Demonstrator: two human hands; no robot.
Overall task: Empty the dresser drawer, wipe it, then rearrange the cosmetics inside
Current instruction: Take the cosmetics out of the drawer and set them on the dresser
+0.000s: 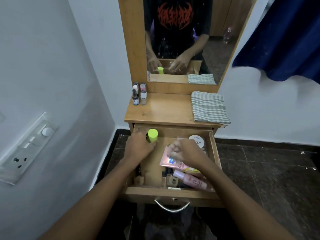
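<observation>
Drawer (215,153) of a wooden dresser stands pulled out toward a person whose two bare arms reach into it. The left hand (138,148) is at the drawer's back left corner, fingers curled round a lime-green bottle (152,135) that stands upright. The right hand (185,151) hovers over the middle of the drawer with its fingers curled in; it is blurred, and I cannot tell whether it holds anything.

Just under that hand lies a pink tube (168,161). Nearer the drawer front lies a pink bottle (192,181) on its side among small dark cosmetics that are too small to tell apart. A round white jar (196,140) with the word POLISH on its lid sits at the back right. A curved metal handle (172,207) hangs on the drawer front.

On the surface (164,108) above, a cluster of small bottles (139,94) stands at the back left, and a folded striped cloth (209,108) lies on the right side. A mirror (181,40) behind reflects the person's dark shirt and both hands. A switch panel (27,148) is on the left wall, and a blue curtain (285,40) hangs at upper right.
</observation>
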